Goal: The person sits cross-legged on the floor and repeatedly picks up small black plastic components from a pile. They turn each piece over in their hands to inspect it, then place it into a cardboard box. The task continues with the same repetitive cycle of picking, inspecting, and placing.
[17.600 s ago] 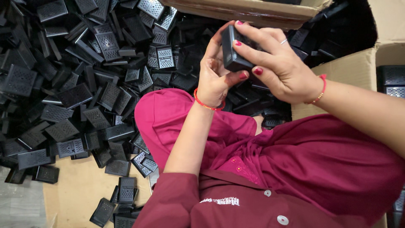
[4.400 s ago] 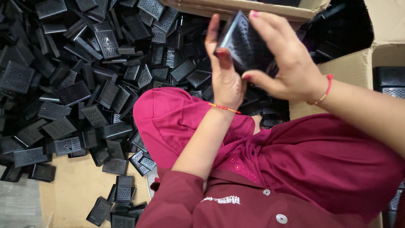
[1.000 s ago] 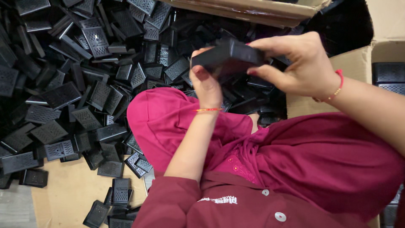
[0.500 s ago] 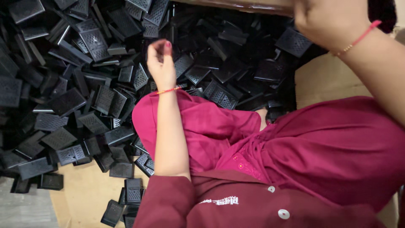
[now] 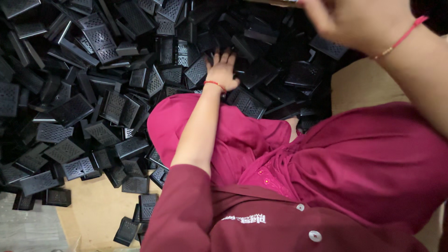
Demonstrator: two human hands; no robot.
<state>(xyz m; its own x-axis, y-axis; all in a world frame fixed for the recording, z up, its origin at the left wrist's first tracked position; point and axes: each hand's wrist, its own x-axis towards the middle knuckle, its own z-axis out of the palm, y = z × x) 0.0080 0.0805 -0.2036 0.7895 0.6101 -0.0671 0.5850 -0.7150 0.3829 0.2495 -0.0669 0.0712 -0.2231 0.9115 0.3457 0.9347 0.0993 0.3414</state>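
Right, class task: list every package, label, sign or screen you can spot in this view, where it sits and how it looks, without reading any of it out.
Cardboard box: right of the pile of black parts, plain brown flap, flat.
Cardboard sheet: under the black perforated parts, bottom left, plain tan.
Embroidered label: on the maroon shirt's chest, small, white stitching.
No signs or screens in view.

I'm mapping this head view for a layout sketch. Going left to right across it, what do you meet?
Pile of black perforated plastic parts → left hand resting on the pile → right hand, raised at the top edge → bare cardboard.
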